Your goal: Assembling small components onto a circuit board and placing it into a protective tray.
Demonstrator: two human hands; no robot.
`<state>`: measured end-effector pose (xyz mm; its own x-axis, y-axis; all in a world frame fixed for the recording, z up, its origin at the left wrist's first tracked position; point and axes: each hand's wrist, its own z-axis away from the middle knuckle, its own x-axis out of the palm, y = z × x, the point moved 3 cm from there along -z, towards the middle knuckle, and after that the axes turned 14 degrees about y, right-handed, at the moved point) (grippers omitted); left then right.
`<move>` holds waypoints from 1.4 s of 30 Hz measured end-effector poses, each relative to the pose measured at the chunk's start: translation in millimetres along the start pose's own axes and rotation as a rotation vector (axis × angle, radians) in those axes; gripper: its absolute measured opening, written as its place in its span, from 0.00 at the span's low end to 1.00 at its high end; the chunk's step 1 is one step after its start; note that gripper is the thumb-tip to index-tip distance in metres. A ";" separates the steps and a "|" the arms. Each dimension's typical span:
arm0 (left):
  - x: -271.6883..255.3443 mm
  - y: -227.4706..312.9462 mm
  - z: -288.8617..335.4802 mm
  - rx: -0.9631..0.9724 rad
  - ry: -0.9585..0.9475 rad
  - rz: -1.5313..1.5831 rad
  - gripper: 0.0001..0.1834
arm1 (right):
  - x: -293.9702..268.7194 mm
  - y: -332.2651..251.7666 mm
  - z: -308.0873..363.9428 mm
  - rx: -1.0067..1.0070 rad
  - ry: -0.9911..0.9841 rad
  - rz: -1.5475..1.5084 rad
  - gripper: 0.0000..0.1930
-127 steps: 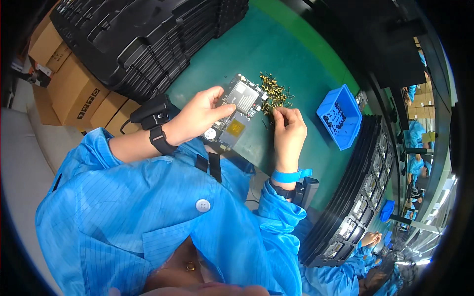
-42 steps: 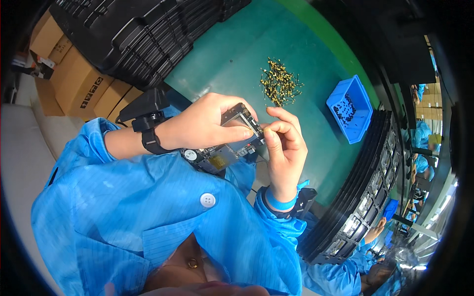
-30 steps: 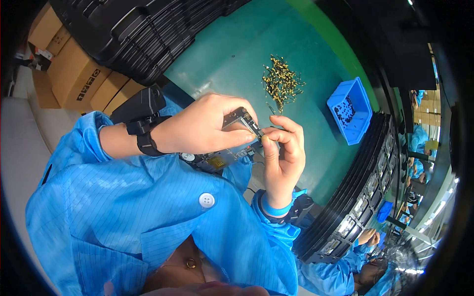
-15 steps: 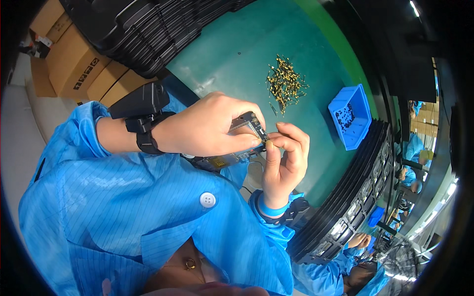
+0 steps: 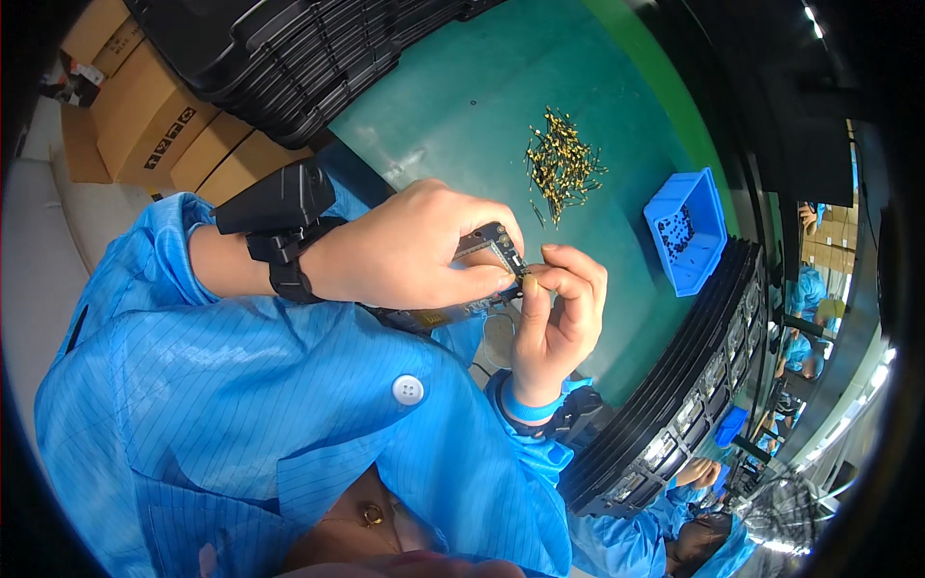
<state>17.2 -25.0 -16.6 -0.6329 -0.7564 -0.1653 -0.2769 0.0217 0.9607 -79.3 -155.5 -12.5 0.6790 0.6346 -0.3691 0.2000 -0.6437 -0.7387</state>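
Observation:
My left hand [image 5: 414, 249] grips a dark circuit board [image 5: 500, 247] between thumb and fingers. Light metal parts and round gold spots show along the board's upper end, while much of the rest lies behind the hand. My right hand [image 5: 561, 323] is closed in a pinch at the board's right edge, thumb and forefinger touching it. Whatever sits between those fingertips is too small and covered to make out. Beyond both hands, a loose pile of small black-and-gold pieces [image 5: 562, 166], like short cables, lies on the green mat [image 5: 443, 125].
On the right stands a blue bin [image 5: 718, 207] with small black parts inside. A stack of black trays [image 5: 665, 414] curves along the right, and another black stack [image 5: 289, 67] fills the far left. Cardboard boxes [image 5: 145, 116] stand at left. A co-worker [image 5: 626, 539] sits lower right.
Both hands stay at the board in nearly the same pose, with only slight finger movement. The whole view has shifted very slightly.

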 end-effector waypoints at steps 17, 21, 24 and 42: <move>0.5 -1.3 0.3 -0.008 0.001 -0.021 0.10 | -1.1 -0.9 -0.6 0.009 -0.012 0.005 0.05; 1.7 -1.6 0.6 -0.005 0.005 -0.004 0.10 | -1.6 -1.1 0.2 0.001 0.008 0.032 0.06; 1.0 -0.3 0.8 -0.017 0.004 0.008 0.10 | -1.9 -1.8 0.6 -0.005 0.007 0.049 0.06; 2.2 1.8 1.2 -0.007 -0.008 -0.013 0.10 | -1.1 0.2 4.6 -0.022 0.062 0.025 0.07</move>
<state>14.5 -25.8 -15.5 -0.6349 -0.7513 -0.1798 -0.2800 0.0069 0.9600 -83.3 -154.4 -14.8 0.7263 0.5910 -0.3509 0.1974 -0.6684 -0.7171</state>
